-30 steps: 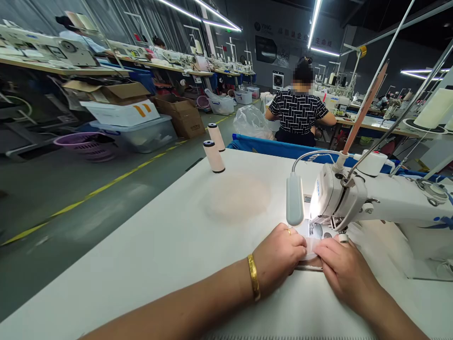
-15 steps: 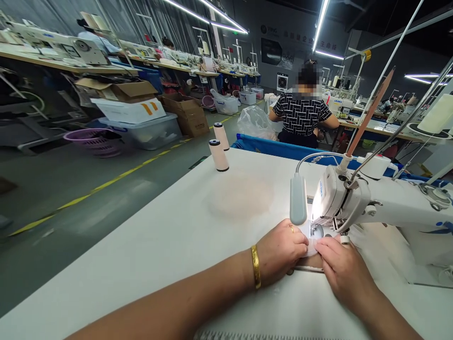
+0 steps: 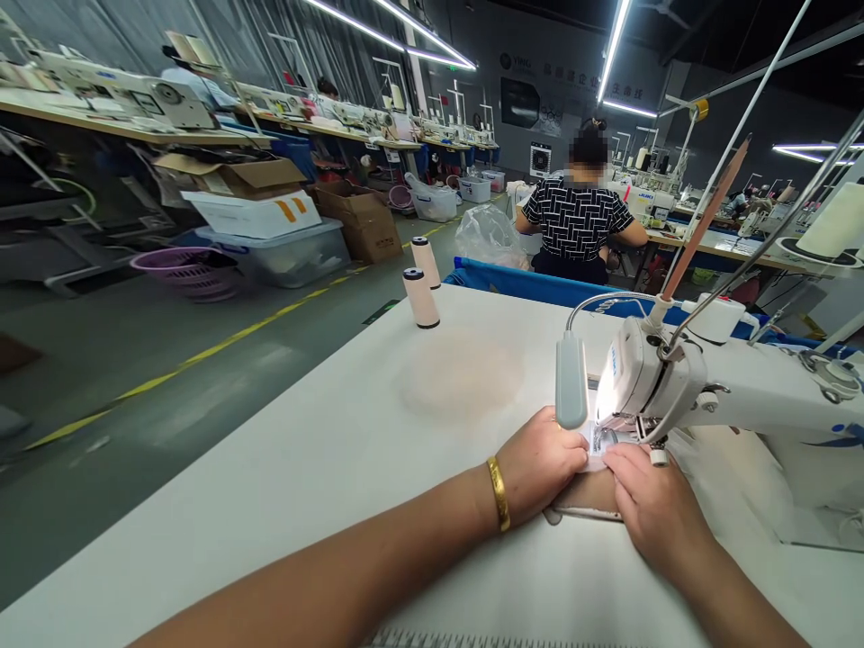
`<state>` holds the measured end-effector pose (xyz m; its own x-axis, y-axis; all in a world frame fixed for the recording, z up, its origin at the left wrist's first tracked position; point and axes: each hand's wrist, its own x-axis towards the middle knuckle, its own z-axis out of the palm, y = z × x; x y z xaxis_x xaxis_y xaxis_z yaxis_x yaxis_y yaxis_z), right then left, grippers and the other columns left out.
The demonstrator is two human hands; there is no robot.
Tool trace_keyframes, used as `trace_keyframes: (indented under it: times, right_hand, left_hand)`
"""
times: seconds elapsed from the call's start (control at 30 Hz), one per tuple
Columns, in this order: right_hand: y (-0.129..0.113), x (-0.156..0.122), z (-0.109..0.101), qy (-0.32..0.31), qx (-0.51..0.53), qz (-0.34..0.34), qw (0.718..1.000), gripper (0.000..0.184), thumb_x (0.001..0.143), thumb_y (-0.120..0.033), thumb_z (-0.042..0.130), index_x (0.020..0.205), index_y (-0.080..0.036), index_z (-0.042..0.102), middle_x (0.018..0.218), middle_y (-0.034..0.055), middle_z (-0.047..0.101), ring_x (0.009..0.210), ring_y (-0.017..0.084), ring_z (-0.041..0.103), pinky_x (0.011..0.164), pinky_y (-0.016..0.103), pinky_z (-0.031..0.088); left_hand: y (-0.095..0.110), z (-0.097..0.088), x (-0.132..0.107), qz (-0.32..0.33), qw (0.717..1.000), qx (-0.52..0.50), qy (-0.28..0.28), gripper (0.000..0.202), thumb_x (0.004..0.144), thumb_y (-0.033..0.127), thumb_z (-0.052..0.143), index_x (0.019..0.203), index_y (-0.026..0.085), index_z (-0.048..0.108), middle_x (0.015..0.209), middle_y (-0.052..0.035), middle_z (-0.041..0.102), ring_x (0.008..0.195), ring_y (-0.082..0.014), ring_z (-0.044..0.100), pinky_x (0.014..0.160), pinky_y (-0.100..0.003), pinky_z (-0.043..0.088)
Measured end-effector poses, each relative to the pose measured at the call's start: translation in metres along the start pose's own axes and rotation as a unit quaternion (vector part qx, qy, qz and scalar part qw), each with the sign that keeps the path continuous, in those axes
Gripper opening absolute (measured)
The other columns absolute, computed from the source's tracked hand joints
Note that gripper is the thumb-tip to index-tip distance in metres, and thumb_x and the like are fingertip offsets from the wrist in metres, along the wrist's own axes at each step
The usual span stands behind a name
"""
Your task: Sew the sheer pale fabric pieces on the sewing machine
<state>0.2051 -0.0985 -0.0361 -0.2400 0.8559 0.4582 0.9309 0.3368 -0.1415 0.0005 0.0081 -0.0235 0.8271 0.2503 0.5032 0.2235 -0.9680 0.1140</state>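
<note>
A white sewing machine (image 3: 749, 387) stands at the right, its lit needle area in front of my hands. My left hand (image 3: 540, 459), a gold bracelet at its wrist, is closed on the left edge of a small pale piece of fabric (image 3: 595, 464) just before the presser foot (image 3: 600, 437). On the other side of that fabric, my right hand (image 3: 652, 495) pinches it with bent fingers. Much of the fabric is hidden by the fingers. A tan patch (image 3: 589, 494) shows between the hands; whether it is cloth or machine bed I cannot tell.
A grey lamp (image 3: 571, 382) hangs just above my left hand. Two pale pink thread cones (image 3: 421, 299) stand at the far edge of the white table (image 3: 324, 468). Beyond a blue cloth trough (image 3: 523, 281) sits a co-worker (image 3: 573, 220). A ruler edge (image 3: 459, 640) lies nearest me.
My left hand has shifted slightly forward, towards the presser foot, and its wrist has turned a little. The right hand stays almost in place. The view has moved slightly.
</note>
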Motion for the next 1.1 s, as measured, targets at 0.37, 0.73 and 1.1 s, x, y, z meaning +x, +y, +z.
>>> trace_keyframes:
  times: [0.37, 0.73, 1.1]
  right_hand:
    - [0.007, -0.002, 0.008, 0.005, -0.018, 0.006, 1.000, 0.046, 0.092, -0.005, 0.043, 0.126, -0.021, 0.070, 0.119, 0.0118, 0.074, 0.105, 0.029, 0.068, 0.079, 0.039, 0.058]
    - [0.009, -0.005, 0.011, 0.004, -0.021, 0.020, 1.000, 0.049, 0.094, -0.007, 0.041, 0.130, -0.022, 0.071, 0.121, 0.0113, 0.075, 0.097, 0.028, 0.070, 0.071, 0.037, 0.060]
    - [0.010, 0.005, -0.008, 0.034, -0.044, -0.001, 0.998, 0.036, 0.090, -0.006, 0.047, 0.108, -0.023, 0.074, 0.101, 0.0092, 0.074, 0.090, 0.027, 0.065, 0.075, 0.037, 0.052]
  left_hand:
    - [-0.002, 0.003, 0.003, -0.022, 0.999, 0.032, 0.020, 0.026, 0.091, 0.003, 0.056, 0.073, 0.019, 0.064, 0.085, -0.0026, 0.073, 0.082, -0.0203, 0.061, 0.087, -0.036, 0.047]
    - [-0.001, -0.001, 0.000, -0.031, 0.999, 0.011, -0.018, 0.019, 0.086, 0.003, 0.058, 0.076, 0.019, 0.063, 0.091, -0.0042, 0.074, 0.087, -0.0218, 0.066, 0.084, -0.037, 0.047]
    - [-0.002, -0.010, 0.005, -0.101, 0.993, 0.021, -0.060, 0.036, 0.089, 0.055, 0.069, 0.093, 0.019, 0.069, 0.095, -0.0092, 0.067, 0.086, -0.0283, 0.061, 0.077, -0.041, 0.047]
